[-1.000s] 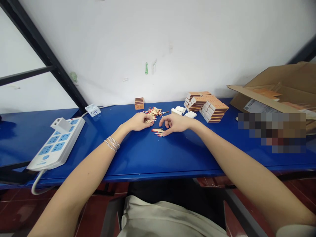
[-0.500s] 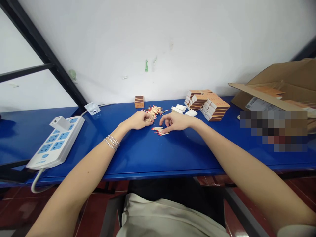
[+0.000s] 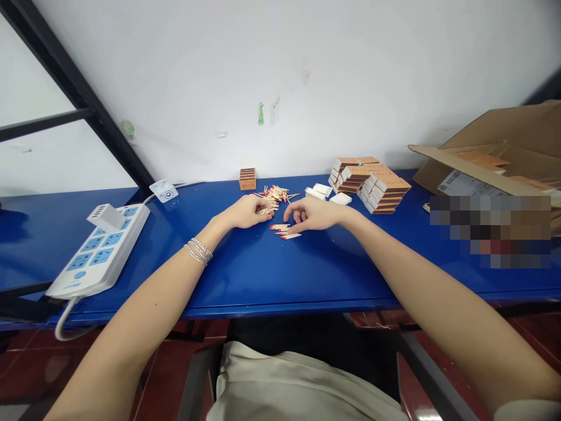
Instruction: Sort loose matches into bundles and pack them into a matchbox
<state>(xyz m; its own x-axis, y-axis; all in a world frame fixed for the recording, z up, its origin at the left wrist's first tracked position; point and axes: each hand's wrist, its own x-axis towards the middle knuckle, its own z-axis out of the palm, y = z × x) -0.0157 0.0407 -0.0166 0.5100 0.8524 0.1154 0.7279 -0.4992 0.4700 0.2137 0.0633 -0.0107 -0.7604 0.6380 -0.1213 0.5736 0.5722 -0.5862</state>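
My left hand (image 3: 245, 211) rests curled at the near edge of a loose pile of red-tipped wooden matchsticks (image 3: 274, 197), with a few sticks showing under its fingertips. Silver bracelets (image 3: 198, 250) circle that wrist. My right hand (image 3: 315, 214) lies palm down with its fingers apart, and its fingertips are just above a small row of matches (image 3: 284, 232). The sticks lie side by side with red heads to the left. A small stack of matchboxes (image 3: 248, 179) stands behind the pile.
Both hands work on a blue metal table (image 3: 232, 286) against a white wall. Stacked matchboxes (image 3: 383, 193) and white box trays (image 3: 322, 190) stand to the right. A white power strip (image 3: 103, 248) lies at the left. An open cardboard carton (image 3: 491, 140) sits at the far right.
My right hand has drawn back a little, showing more of the match row. The view has tilted slightly. My left hand stays at the pile.
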